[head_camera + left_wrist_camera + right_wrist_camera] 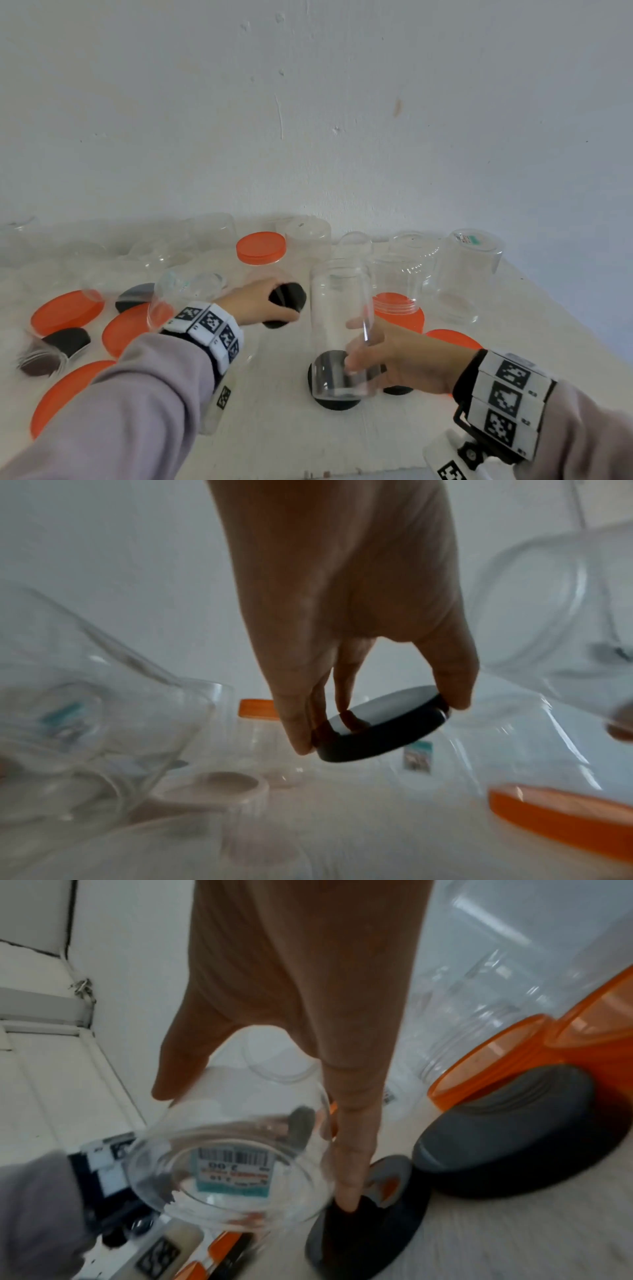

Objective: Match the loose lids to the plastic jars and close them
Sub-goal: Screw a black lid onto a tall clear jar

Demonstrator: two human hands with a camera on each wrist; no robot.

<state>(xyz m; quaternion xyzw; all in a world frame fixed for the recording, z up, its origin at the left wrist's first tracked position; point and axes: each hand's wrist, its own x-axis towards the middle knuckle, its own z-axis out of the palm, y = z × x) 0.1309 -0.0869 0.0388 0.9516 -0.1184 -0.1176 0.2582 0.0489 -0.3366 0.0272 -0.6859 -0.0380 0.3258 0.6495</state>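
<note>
My left hand [274,308] pinches a black lid [287,301] by its rim between thumb and fingers. In the left wrist view the same hand [377,723] holds that black lid [383,729] tilted and clear of the table. My right hand [359,346] grips a tall clear jar [339,325] by its lower side, above a second black lid [334,401] lying on the table. From the right wrist, the clear jar [232,1164] turns its labelled base to the camera, held in my right hand [255,1149]. One fingertip [346,1202] reaches down to the second black lid [366,1231].
Several clear open jars [469,277] crowd the back and right by the wall. One jar wears an orange lid [260,248]. Loose orange lids [66,311] and black lids [68,341] lie at the left. Another black lid [507,1150] and orange lids [514,1047] sit right of my right hand.
</note>
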